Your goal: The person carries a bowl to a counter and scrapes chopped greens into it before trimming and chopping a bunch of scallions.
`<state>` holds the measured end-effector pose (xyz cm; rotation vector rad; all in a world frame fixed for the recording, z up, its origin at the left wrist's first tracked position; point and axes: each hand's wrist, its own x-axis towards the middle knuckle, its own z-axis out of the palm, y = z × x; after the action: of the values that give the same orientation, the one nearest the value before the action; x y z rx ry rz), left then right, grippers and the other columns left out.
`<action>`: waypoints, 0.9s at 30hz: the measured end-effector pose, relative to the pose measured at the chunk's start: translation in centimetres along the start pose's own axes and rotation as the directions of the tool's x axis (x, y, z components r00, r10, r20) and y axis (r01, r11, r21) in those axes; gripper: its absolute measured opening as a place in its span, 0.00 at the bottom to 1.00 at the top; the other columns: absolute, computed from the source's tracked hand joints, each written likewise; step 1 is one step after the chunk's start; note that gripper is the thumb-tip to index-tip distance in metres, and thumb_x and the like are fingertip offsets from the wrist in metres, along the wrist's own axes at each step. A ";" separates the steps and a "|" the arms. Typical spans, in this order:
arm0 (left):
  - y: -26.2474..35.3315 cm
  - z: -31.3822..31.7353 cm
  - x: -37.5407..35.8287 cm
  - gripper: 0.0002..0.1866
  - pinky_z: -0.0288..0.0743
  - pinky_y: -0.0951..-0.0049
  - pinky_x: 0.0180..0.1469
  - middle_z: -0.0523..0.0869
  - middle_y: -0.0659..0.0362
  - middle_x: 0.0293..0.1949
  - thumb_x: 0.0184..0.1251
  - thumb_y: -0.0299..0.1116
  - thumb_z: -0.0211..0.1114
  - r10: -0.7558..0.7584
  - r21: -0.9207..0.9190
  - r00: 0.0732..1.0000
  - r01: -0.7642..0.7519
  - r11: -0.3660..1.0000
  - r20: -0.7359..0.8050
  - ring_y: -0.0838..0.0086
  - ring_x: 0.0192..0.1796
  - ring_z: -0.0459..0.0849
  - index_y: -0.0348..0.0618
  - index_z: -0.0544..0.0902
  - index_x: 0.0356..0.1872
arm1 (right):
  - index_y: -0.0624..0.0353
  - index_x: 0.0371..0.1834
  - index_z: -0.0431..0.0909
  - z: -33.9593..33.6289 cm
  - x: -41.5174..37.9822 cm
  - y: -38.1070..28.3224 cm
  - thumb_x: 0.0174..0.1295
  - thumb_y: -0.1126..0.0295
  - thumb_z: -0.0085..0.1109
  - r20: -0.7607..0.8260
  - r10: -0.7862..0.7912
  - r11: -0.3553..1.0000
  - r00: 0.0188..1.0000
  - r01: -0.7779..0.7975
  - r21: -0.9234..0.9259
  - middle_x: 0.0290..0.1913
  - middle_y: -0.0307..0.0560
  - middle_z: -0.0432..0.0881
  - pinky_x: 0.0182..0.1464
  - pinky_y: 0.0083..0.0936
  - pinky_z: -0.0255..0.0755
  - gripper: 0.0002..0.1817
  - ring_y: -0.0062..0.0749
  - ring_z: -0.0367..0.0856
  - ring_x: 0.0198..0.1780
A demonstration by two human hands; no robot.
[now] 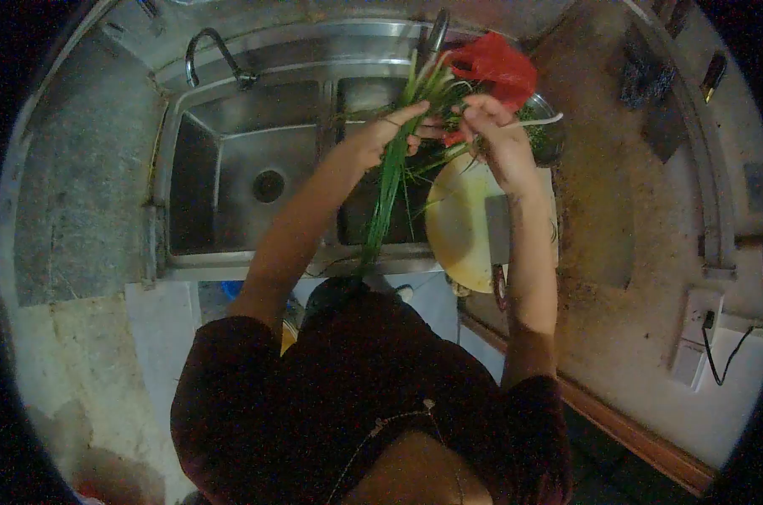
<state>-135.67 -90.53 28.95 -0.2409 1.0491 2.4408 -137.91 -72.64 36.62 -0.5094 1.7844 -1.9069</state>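
Over the sink (230, 160), the left hand (381, 135) is closed around a bunch of scallions (387, 189) near its upper part, while the right hand (495, 135) pinches a strand at the top, beside a red bag (495, 63). The bunch hangs above the sink's right basin; its long axis runs steeply, tips pointing down toward the person. Sorting appears under way: most stalks remain bundled. A yellow plate (461, 223) lies below the right wrist.
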 end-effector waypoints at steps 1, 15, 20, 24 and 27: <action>-0.3 0.2 0.2 0.14 0.64 0.86 0.20 0.71 0.68 0.20 0.60 0.42 0.54 0.025 -0.048 0.999 -0.023 0.999 0.028 0.87 0.19 0.67 0.44 0.74 0.41 | 0.54 0.38 0.73 -0.1 -0.1 0.5 0.57 0.64 0.51 0.067 -0.010 0.999 0.998 0.013 -0.048 0.22 0.30 0.71 0.17 0.10 0.52 0.08 0.10 0.64 0.22; 4.1 -1.3 0.1 0.18 0.65 0.77 0.25 0.77 0.64 0.20 0.46 0.50 0.63 0.484 0.751 0.842 -0.155 0.642 -0.240 0.80 0.20 0.71 0.45 0.81 0.28 | 0.56 0.32 0.73 1.4 -0.7 8.7 0.61 0.59 0.46 0.009 0.107 0.974 0.994 -0.103 -0.202 0.19 0.33 0.71 0.20 0.11 0.56 0.12 0.11 0.63 0.18; 5.9 -0.4 -2.9 0.21 0.61 0.83 0.24 0.78 0.67 0.26 0.49 0.50 0.62 0.649 0.807 0.727 -0.235 0.542 -0.225 0.85 0.23 0.68 0.47 0.79 0.39 | 0.60 0.43 0.70 1.6 1.8 24.1 0.57 0.52 0.48 -0.064 0.126 0.829 0.990 -0.140 -0.542 0.33 0.48 0.76 0.39 0.28 0.67 0.22 0.38 0.74 0.34; 7.0 1.8 -4.5 0.20 0.64 0.81 0.25 0.79 0.64 0.25 0.50 0.48 0.61 0.644 0.718 0.759 -0.393 0.574 -0.099 0.82 0.21 0.69 0.45 0.80 0.39 | 0.65 0.39 0.73 2.6 3.1 23.2 0.52 0.60 0.56 0.106 -0.391 0.636 0.914 0.351 -0.687 0.36 0.52 0.77 0.41 0.31 0.67 0.19 0.38 0.74 0.37; 6.3 3.0 -4.8 0.18 0.65 0.80 0.25 0.79 0.62 0.23 0.51 0.46 0.60 0.627 0.710 0.779 -0.446 0.546 0.008 0.81 0.19 0.70 0.43 0.80 0.37 | 0.63 0.39 0.74 1.7 4.1 13.6 0.54 0.64 0.55 -0.070 -0.329 0.739 0.942 0.211 -0.640 0.35 0.45 0.77 0.41 0.25 0.66 0.15 0.29 0.74 0.36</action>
<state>-134.47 -93.78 36.61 0.0539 2.3682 2.3154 -139.05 -76.89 23.04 -0.8921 2.6045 -1.5139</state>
